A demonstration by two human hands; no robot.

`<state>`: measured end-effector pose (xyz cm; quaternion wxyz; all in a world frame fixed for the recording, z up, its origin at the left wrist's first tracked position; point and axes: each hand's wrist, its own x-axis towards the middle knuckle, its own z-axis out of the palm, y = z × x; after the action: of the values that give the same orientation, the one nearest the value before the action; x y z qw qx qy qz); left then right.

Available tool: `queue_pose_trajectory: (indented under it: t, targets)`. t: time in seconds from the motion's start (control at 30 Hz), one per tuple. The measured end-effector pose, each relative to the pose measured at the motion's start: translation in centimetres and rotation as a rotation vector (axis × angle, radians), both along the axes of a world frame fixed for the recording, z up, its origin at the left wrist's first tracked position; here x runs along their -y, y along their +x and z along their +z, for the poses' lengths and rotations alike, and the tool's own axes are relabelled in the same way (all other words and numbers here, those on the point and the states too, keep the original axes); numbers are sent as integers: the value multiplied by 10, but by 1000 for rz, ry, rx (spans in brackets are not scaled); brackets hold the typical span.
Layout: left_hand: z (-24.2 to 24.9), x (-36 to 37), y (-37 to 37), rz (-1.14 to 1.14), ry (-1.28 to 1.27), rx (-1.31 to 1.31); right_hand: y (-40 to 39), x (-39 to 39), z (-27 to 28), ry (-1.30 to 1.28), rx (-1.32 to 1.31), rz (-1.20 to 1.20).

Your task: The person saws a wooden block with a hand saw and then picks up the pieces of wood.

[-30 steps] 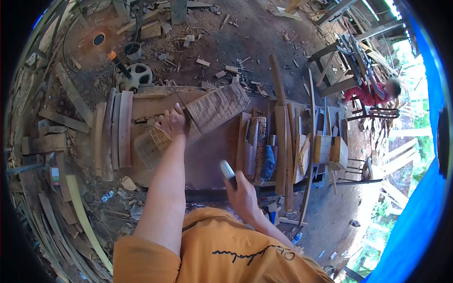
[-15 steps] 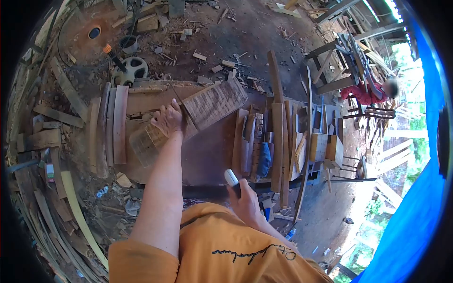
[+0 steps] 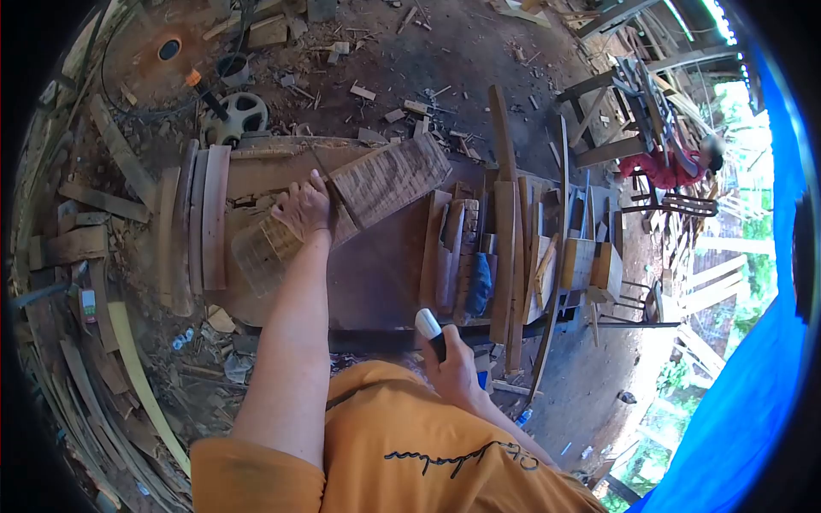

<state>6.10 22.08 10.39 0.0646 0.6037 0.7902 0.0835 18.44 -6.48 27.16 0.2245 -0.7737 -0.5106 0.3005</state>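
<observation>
My left hand (image 3: pixel 304 209) lies over a wooden piece (image 3: pixel 275 238) on the workbench (image 3: pixel 368 286), its fingers bent against the wood beside a thin dark strip (image 3: pixel 336 190). A wide, rough-grained wooden block (image 3: pixel 393 178) stretches up and to the right from that strip. Near the bench's front edge, close to my body, my right hand (image 3: pixel 453 369) is wrapped round a tool with a white rounded end (image 3: pixel 428 323) and a dark handle. The rest of the tool is hidden in my fingers.
Curved boards (image 3: pixel 215 218) stand at the bench's left side. Long planks (image 3: pixel 505 256) and a blue cloth (image 3: pixel 480 282) lie to the right. A wheel (image 3: pixel 235 120) is beyond the bench. A person in red (image 3: pixel 671 168) is at the far right.
My right hand has shifted slightly right and down with the white-ended tool, which is tilted more. My left hand remains on the wood, its fingers slightly shifted.
</observation>
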Motion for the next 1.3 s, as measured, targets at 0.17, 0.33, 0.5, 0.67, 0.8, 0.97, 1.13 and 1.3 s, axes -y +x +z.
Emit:
queue_pose_trajectory:
  t: [0.17, 0.33, 0.5, 0.67, 0.8, 0.97, 1.13, 1.3]
  targets:
    - [0, 2, 0, -27, 39, 47, -16, -92, -55, 158, 4, -9]
    - [19, 3, 3, -38, -25, 32, -13, -66, -15, 131, 34, 19]
    - [15, 4, 2, -10, -19, 59, -3, -39, 9, 56, 10, 6]
    - [20, 5, 2, -35, -19, 63, -23, -127, -56, 119, -21, 48]
    - [15, 3, 3, -27, -18, 57, -15, -77, -6, 97, 15, 20]
    - [17, 3, 2, -29, -20, 52, 1, -62, 9, 40, -26, 26]
    - [18, 2, 1, -25, -17, 58, -20, -129, -55, 99, -44, 30]
    - [22, 3, 5, -8, -79, 84, -4, -54, 9, 14, -53, 7]
